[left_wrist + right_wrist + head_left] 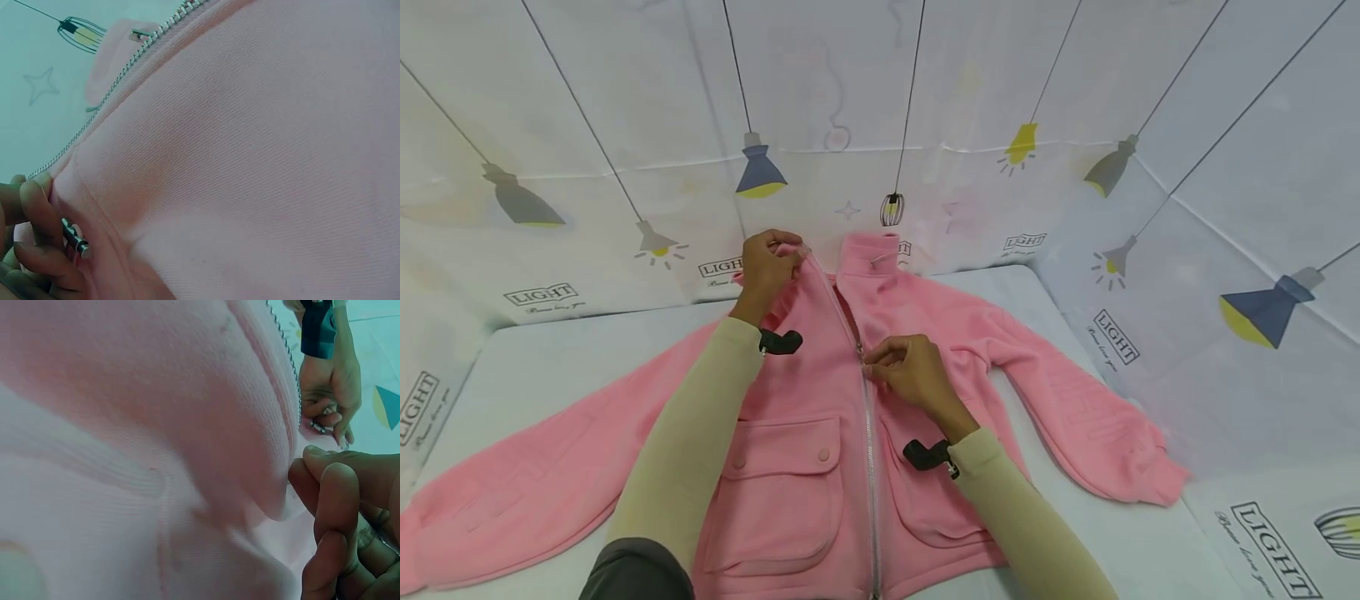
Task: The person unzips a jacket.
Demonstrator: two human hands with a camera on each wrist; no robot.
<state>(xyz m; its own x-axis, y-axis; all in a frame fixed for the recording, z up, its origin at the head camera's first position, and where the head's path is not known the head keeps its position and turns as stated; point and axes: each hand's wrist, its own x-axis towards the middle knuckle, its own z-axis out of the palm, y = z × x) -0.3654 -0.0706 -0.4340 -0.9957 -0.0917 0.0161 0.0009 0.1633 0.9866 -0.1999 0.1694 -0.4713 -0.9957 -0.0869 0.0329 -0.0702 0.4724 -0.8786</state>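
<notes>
A pink zip-up jacket [797, 375] lies front side up, sleeves spread to both sides. My left hand [769, 271] grips the top of its collar on the left; in the left wrist view a small metal toggle [75, 238] shows beside those fingers [39, 212]. Partway down the chest, my right hand [912, 373] pinches the zipper pull at the slider, thumb and forefinger together; the pull itself is mostly hidden by the fingertips [306, 464]. Below the slider the metal zipper [871, 467] is joined, while above it the two sides spread apart in a V.
The jacket lies on a white-covered table [587, 358]. Behind and to the right stand white sheets [820, 83] printed with hanging lamps. The jacket's right-side collar [868, 250] stands up against the back sheet. Flap pockets [782, 492] sit low on the front.
</notes>
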